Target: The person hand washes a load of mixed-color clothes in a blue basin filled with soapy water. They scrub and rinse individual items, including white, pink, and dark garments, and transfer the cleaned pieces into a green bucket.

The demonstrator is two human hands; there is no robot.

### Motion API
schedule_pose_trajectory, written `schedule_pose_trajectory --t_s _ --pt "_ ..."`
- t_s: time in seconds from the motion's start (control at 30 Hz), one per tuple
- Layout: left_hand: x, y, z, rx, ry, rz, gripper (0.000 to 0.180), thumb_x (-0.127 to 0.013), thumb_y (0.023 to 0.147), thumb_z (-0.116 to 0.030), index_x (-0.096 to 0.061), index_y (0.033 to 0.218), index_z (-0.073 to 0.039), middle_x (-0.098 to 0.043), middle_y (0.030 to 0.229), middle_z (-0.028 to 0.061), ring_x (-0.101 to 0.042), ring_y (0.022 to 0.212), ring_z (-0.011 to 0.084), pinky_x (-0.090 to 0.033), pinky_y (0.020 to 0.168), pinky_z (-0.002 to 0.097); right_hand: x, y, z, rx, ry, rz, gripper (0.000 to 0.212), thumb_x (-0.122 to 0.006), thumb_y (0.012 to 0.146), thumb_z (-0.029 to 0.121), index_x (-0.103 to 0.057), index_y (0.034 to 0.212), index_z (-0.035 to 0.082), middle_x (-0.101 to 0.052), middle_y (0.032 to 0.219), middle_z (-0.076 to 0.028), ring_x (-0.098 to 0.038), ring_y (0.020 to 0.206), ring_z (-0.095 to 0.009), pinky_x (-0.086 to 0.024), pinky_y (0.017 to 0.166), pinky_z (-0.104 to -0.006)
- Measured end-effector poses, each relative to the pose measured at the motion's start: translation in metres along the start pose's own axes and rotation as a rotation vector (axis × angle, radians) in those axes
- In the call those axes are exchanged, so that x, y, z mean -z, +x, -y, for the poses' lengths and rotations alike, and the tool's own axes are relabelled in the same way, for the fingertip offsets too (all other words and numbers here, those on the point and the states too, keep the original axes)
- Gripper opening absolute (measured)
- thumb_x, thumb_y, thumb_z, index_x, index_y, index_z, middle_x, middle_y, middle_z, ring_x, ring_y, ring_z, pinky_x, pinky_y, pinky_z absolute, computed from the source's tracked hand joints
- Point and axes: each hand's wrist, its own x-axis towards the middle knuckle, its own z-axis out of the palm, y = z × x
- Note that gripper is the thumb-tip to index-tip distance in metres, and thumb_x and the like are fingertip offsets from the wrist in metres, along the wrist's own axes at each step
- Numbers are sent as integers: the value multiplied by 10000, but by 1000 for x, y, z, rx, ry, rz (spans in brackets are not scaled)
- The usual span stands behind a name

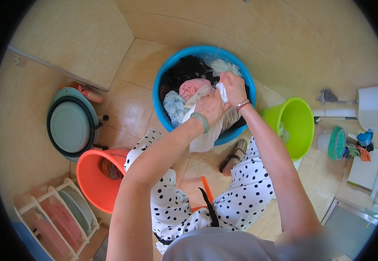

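Observation:
Over a large blue basin (160, 108), both my hands grip a white cloth (206, 134), part of which hangs over the basin's near rim. My left hand (210, 106), with a pale green bangle at its wrist, is closed on the cloth. Just beyond it to the right, my right hand (234, 89) is closed on another part of the same cloth. Inside the basin lie dark wet clothes (184, 69), a rolled pink cloth (193, 88), a light blue cloth (174, 106) and a whitish cloth (224, 67) at the far side, where water splashes.
A lime green bucket (301, 128) stands right of the basin. To the left are an orange-red bucket (94, 180), a grey-green folding basin (69, 127) against the wall and a white rack (62, 187) of basins. Brushes (364, 153) and a teal-rimmed cup (337, 142) are at far right.

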Motion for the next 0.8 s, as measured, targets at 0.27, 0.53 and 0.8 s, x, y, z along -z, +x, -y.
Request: schedule_pose_trajectory --t_s 0.27,0.53,0.8 --pt "7 14 -18 170 -374 107 626 -634 871 -407 -420 1240 52 -563 1204 270 -608 1040 384 -483 881 419 20 13 -34 -166 267 30 440 -629 894 393 -561 1099 10 -632 993 -123 -592 925 -220 -458 842 -320" --pt "5 70 -85 204 -1522 -296 847 -777 790 -173 -208 1408 -68 -503 1256 120 -527 1132 224 -464 943 339 164 -51 15 -310 136 422 1007 -780 752 444 -204 1447 -2 -371 1387 -213 -404 1270 -265 -339 1049 -352" --pt "-100 116 -212 195 -1258 5 1009 -861 704 -228 -191 1451 -119 -512 1253 164 -591 1041 256 -553 758 409 299 -141 -9 -319 -136 -472 332 -701 853 329 -693 954 12 -683 805 -112 -633 767 -82 -494 673 -274"
